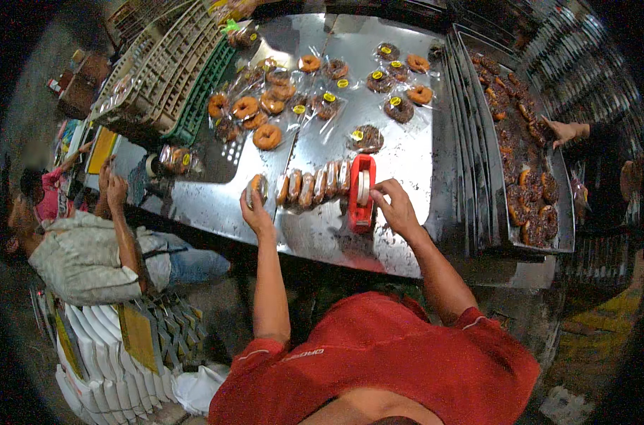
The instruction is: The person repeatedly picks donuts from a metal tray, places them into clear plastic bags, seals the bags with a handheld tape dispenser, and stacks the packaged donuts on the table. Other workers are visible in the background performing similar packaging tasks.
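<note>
My left hand [256, 213] is around a doughnut [257, 188] standing on its edge at the left end of a row. Beside it, several bagged doughnuts [318, 186] stand on edge, pressed close together. At the row's right end sits a red tape dispenser [362, 212] with a white roll in it. My right hand [397, 208] is at the dispenser's right side, thumb and forefinger apart; whether the fingertips touch it is unclear. Farther back, plain doughnuts [267, 137] and sprinkle-covered doughnuts [398, 109] in clear bags lie flat, some with yellow stickers.
Everything rests on a metal table [322, 241]. Stacked plastic crates [162, 74] stand at the left rear. On the right, stacked trays [540, 245] hold chocolate sprinkled doughnuts [534, 196], with another person's hand [565, 132] at the rim. A person [88, 255] sits at the left.
</note>
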{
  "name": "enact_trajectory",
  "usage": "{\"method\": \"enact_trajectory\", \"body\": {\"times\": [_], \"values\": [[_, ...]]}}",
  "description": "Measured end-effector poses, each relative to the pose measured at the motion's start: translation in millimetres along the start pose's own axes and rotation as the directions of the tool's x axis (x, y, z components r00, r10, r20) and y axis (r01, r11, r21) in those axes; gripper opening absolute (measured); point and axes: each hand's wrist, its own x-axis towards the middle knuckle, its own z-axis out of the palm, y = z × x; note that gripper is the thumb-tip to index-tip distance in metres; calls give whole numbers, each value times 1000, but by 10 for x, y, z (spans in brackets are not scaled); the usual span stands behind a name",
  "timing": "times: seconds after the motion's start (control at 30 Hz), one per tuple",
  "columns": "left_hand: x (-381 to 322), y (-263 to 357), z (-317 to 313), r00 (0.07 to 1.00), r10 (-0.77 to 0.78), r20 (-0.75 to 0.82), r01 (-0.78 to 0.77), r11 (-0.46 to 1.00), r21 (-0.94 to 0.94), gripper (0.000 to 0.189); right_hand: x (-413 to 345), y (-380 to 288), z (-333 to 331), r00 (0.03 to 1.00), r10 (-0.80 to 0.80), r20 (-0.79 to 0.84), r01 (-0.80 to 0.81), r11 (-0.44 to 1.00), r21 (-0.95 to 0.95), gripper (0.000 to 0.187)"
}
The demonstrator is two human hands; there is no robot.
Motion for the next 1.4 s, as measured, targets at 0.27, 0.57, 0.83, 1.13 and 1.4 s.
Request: {"method": "enact_trajectory", "body": {"times": [0.27,0.57,0.83,1.13,1.4], "values": [[318,-378,-62,981,-66,180,-49,821,569,49,1486,1599,205,756,509,-412,-605,784,-141,46],[-202,441,-55,954,282,102,-295,817,495,19,2079,1956,211,807,439,-394,-484,875,-16,32],[-722,770,-132,977,108,184,-164,931,326,20,2174,1698,134,912,199,-359,-185,980,74,49],[-1071,692,118,858,105,503,-292,905,310,17,2417,3627,-196,786,370,-494,-387,919,74,24],[-1134,833,-571,967,25,252,-141,880,454,17,1698,-18,164,933,-359,-40,323,878,-354,12]]}}
